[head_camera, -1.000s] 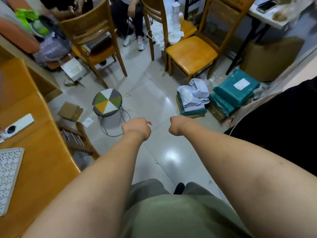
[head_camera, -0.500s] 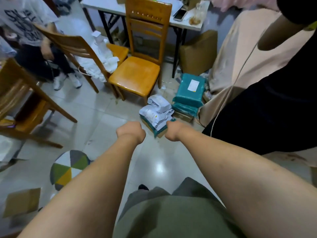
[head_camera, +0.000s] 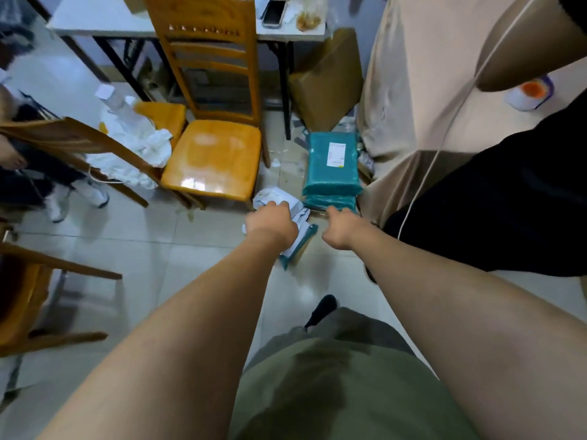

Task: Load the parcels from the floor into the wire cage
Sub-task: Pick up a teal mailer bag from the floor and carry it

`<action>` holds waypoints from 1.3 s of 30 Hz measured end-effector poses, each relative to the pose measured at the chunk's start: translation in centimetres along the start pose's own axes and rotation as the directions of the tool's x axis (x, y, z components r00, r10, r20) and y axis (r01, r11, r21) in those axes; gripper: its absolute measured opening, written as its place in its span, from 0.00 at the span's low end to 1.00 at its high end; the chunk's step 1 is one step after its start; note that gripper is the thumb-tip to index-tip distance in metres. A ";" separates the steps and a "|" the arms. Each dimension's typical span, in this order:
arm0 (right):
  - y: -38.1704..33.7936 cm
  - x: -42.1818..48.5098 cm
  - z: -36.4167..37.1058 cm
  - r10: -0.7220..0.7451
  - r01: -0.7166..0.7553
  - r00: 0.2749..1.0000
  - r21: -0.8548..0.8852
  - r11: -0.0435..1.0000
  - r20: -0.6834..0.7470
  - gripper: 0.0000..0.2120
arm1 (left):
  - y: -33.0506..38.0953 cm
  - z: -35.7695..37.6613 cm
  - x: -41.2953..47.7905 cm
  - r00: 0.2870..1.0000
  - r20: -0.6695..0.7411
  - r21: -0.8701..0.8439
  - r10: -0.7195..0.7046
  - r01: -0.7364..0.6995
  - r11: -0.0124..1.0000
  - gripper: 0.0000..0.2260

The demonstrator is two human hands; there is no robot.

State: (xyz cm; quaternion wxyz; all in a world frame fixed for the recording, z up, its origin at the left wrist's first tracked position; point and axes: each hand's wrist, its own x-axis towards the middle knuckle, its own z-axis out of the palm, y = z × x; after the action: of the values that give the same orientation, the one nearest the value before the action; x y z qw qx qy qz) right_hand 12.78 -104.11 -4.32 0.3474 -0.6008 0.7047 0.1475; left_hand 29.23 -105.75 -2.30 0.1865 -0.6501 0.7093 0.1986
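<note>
Parcels lie heaped on the floor beside the wooden chair (head_camera: 212, 160): white parcels (head_camera: 279, 198) nearest, teal parcels (head_camera: 332, 166) beyond. Left hand (head_camera: 270, 225) and right hand (head_camera: 341, 228) reach over them, curled; whether either grip holds anything, I cannot tell. No wire cage shows.

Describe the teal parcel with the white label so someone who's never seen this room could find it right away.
Find the orange wooden chair in front of the white table. On the floor just right of its seat, against the beige draped cloth, sits a stack of teal parcels. The one you want is the top one: the only one showing a white shipping label, unlike the crumpled white mailers nearer the hands.
</note>
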 end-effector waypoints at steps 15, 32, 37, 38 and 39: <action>-2.9 16.1 -5.4 0.100 -0.101 0.995 0.164 0.981 0.014 0.35 | -4.1 -4.2 18.8 0.984 0.028 -0.056 0.175 -0.174 0.983 0.31; 8.7 46.6 -2.3 0.354 -0.334 0.933 0.218 0.917 -0.060 0.39 | 3.2 7.7 51.2 0.940 0.081 -0.267 0.332 -0.300 0.916 0.35; 13.2 54.6 -0.4 0.351 -0.323 0.922 0.176 0.930 -0.161 0.49 | 5.1 14.1 59.5 0.934 0.099 -0.407 0.344 -0.278 0.870 0.44; 14.0 55.9 0.1 0.363 -0.327 0.919 0.220 0.919 -0.153 0.50 | 5.2 15.3 60.6 0.931 0.121 -0.450 0.345 -0.258 0.855 0.47; 14.8 57.1 0.6 0.365 -0.320 0.920 0.269 0.908 -0.139 0.52 | 5.5 16.5 61.6 0.930 0.133 -0.507 0.342 -0.233 0.830 0.49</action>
State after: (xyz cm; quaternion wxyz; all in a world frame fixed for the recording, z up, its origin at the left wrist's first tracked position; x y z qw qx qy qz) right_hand -3.16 -142.76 -45.89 0.3188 -0.4317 0.8414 0.0626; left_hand 18.63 -148.94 -48.33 0.0631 -0.5350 0.7024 0.4652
